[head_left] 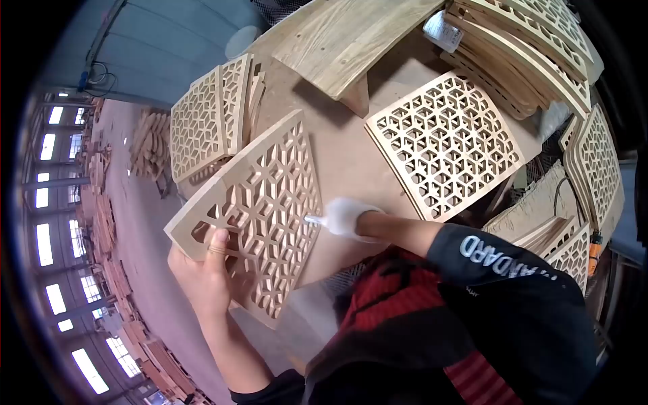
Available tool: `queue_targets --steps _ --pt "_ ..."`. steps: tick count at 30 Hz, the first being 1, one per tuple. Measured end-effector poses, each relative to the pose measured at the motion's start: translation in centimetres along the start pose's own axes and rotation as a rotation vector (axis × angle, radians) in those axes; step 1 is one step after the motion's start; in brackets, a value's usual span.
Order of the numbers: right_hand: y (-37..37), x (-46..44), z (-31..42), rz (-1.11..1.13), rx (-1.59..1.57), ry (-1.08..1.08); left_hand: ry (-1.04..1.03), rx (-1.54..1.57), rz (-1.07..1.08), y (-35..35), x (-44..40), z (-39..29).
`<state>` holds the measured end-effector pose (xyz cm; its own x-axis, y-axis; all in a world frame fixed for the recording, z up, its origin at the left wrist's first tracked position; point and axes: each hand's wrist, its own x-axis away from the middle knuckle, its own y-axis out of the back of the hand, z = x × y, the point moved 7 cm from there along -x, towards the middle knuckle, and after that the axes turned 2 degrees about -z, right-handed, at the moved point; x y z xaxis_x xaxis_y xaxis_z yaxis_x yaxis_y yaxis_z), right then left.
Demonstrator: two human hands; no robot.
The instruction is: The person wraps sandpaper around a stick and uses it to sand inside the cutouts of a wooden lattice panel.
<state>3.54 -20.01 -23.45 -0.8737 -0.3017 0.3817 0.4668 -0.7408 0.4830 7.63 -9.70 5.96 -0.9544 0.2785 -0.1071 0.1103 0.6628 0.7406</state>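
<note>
My bare left hand (206, 273) grips a cut-out wooden lattice panel (266, 196) by its lower left edge, thumb on the near face and fingers behind. The panel is tilted up over the table, its openings forming a hexagon-and-star pattern. At its right side is my right hand (344, 217) in a white glove, closed, with a pale narrow tip pointing at the lattice. Whether that tip is a finger or a small thing in the hand, I cannot tell. Right of this hand, a stack of similar panels (449, 142) lies on the table (344, 162).
More lattice panels (206, 121) stand at the table's left end, others (594, 169) at the far right. A wooden board (351, 47) on a support rises at the back. Curved wooden pieces (499, 81) are piled back right. An orange tool (594, 253) sits at the right.
</note>
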Motion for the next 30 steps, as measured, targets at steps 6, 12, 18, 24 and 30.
queue_targets --steps 6,12,18,24,30 --pt "1.6 0.2 1.2 -0.08 -0.226 -0.2 -0.061 0.017 -0.032 -0.1 -0.8 0.0" --pt "-1.6 -2.1 -1.4 0.011 -0.022 -0.05 -0.013 0.014 -0.023 -0.2 -0.2 -0.2" --pt "-0.4 -1.3 1.4 -0.106 -0.091 -0.044 -0.034 -0.04 -0.015 -0.3 -0.4 -0.6" --pt "-3.2 6.2 -5.6 -0.072 0.012 -0.192 -0.063 0.074 0.021 0.3 -0.4 0.6" --pt "3.3 13.2 2.1 -0.403 -0.379 -0.294 -0.105 0.167 0.103 0.7 -1.7 1.5"
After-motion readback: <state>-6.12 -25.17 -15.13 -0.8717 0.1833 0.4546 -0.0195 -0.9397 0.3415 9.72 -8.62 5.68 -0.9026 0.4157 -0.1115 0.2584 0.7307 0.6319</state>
